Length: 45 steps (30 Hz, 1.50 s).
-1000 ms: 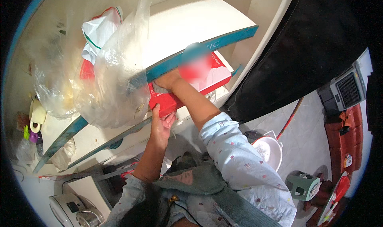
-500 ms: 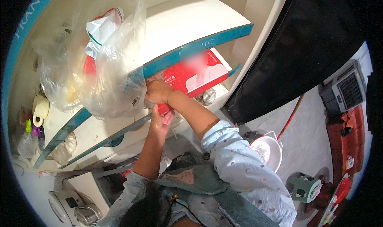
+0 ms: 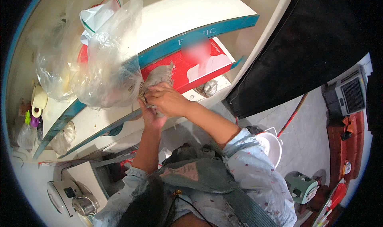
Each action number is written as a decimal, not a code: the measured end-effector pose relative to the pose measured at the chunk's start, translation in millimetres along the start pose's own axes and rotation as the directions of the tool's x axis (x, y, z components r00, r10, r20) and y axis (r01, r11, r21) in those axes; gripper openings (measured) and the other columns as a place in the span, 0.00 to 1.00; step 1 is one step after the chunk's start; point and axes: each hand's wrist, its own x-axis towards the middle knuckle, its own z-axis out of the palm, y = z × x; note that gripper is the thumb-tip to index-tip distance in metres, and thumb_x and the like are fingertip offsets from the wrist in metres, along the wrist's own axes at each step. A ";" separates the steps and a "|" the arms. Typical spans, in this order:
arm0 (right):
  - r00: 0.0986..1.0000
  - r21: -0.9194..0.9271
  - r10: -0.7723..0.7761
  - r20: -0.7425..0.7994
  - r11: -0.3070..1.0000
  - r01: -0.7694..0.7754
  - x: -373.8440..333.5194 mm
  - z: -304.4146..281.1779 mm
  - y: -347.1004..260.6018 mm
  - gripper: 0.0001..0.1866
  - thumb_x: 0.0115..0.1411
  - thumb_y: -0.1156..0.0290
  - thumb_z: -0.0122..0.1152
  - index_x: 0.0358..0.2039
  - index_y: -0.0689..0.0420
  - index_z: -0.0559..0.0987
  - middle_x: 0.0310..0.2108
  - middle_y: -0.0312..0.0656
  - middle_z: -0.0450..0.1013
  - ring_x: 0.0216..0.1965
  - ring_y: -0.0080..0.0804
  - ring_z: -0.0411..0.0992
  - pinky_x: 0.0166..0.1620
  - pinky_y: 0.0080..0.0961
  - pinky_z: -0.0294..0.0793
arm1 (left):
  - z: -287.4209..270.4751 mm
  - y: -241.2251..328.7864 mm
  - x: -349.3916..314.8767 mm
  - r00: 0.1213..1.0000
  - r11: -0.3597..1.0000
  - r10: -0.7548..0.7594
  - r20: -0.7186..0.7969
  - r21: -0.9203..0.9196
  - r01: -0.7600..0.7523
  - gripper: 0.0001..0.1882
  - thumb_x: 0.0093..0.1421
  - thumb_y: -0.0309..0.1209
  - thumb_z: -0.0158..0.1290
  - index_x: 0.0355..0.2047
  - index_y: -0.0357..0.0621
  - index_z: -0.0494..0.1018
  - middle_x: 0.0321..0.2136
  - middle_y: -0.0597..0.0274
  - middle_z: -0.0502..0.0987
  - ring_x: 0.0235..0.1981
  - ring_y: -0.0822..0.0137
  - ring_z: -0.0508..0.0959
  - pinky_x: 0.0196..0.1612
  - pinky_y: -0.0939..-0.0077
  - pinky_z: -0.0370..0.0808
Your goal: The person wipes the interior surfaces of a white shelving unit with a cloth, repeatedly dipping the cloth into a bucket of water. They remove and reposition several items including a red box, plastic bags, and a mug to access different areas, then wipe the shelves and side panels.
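Observation:
A frayed grey cloth (image 3: 160, 74) is bunched in my two hands, in front of the left end of a red gift box (image 3: 211, 69) on the shelf. My right hand (image 3: 166, 100) closes over the cloth from above, fingers curled. Beneath it, my left hand (image 3: 151, 117) grips the lower part of the cloth, its fingers partly hidden. Just left of my hands hangs a clear plastic bag (image 3: 107, 75) with crumpled wrapping in it.
White shelves (image 3: 191, 15) with blue-green edges curve around me. A foil-like bundle (image 3: 210, 87) lies below the box. Black curtain (image 3: 287, 55) hangs at right. On the floor are a white bucket (image 3: 275, 149) and a green stool (image 3: 301, 187). A rice cooker (image 3: 62, 199) stands lower left.
The grey cloth has come into view in my hands, covering part of the box's left end. My right hand has shifted lower and to the right; the left has moved slightly left.

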 end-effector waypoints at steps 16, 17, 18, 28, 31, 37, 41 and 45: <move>0.397 0.573 0.742 -0.541 0.670 -0.471 -139.6 -109.1 62.4 0.11 0.58 0.77 0.54 0.43 0.60 0.73 0.36 0.35 0.73 0.36 0.21 0.69 0.41 0.19 0.69 | 62.7 22.8 15.8 0.724 -0.709 0.191 0.663 0.603 -0.365 0.21 0.59 0.35 0.50 0.51 0.40 0.68 0.49 0.45 0.71 0.54 0.53 0.69 0.57 0.58 0.63; 0.425 0.474 0.690 -0.586 0.718 -0.510 -125.2 -111.7 58.2 0.11 0.58 0.76 0.55 0.43 0.61 0.73 0.37 0.36 0.73 0.39 0.22 0.69 0.44 0.20 0.68 | 67.3 13.6 26.8 0.768 -0.761 0.110 0.631 0.551 -0.344 0.22 0.60 0.36 0.48 0.53 0.41 0.67 0.52 0.45 0.68 0.56 0.53 0.66 0.59 0.57 0.60; 0.468 0.444 0.643 -0.606 0.761 -0.472 -115.2 -105.4 64.9 0.11 0.57 0.77 0.55 0.42 0.61 0.73 0.38 0.38 0.74 0.40 0.26 0.70 0.45 0.22 0.68 | 68.4 2.5 37.3 0.808 -0.806 0.032 0.588 0.493 -0.327 0.23 0.61 0.37 0.47 0.55 0.42 0.65 0.55 0.44 0.65 0.59 0.52 0.63 0.61 0.57 0.56; 0.766 -0.232 0.437 -0.471 0.777 -0.586 -84.1 -93.9 73.2 0.14 0.46 0.79 0.55 0.37 0.58 0.73 0.41 0.46 0.72 0.44 0.48 0.67 0.45 0.43 0.64 | 32.2 27.8 82.2 0.847 -0.858 0.127 0.517 0.486 -0.168 0.37 0.60 0.46 0.46 0.60 0.31 0.52 0.59 0.37 0.57 0.63 0.49 0.54 0.64 0.57 0.49; 0.781 -0.237 0.412 -0.470 0.793 -0.561 -89.3 -100.3 77.2 0.15 0.46 0.80 0.55 0.37 0.59 0.73 0.40 0.48 0.72 0.45 0.50 0.67 0.46 0.43 0.65 | 18.6 28.0 73.7 0.746 -0.836 0.215 0.630 0.514 -0.194 0.35 0.60 0.43 0.48 0.59 0.30 0.54 0.56 0.37 0.62 0.59 0.49 0.63 0.62 0.59 0.55; 0.791 -0.241 0.342 -0.507 0.825 -0.511 -107.4 -117.7 89.6 0.17 0.44 0.83 0.54 0.38 0.61 0.73 0.39 0.51 0.72 0.44 0.53 0.68 0.49 0.40 0.67 | 22.3 8.3 30.9 0.871 0.132 0.490 0.036 0.985 -0.115 0.30 0.57 0.40 0.53 0.52 0.30 0.60 0.46 0.49 0.70 0.44 0.58 0.74 0.49 0.64 0.71; 0.782 -0.231 0.375 -0.498 0.812 -0.536 -114.7 -125.0 104.5 0.13 0.46 0.80 0.56 0.36 0.60 0.75 0.37 0.51 0.73 0.41 0.53 0.68 0.46 0.41 0.69 | 30.2 12.1 21.4 0.886 0.400 0.316 -0.339 0.895 0.199 0.30 0.54 0.45 0.57 0.49 0.35 0.64 0.43 0.52 0.72 0.41 0.62 0.75 0.37 0.67 0.75; 0.571 -0.112 0.599 -0.561 0.629 -0.770 -94.9 -148.5 135.7 0.12 0.53 0.69 0.54 0.37 0.61 0.74 0.35 0.55 0.74 0.38 0.59 0.71 0.42 0.46 0.71 | 25.3 32.4 35.7 0.908 0.384 0.156 -0.388 0.871 0.307 0.33 0.51 0.52 0.57 0.48 0.39 0.66 0.40 0.55 0.73 0.38 0.66 0.75 0.27 0.73 0.72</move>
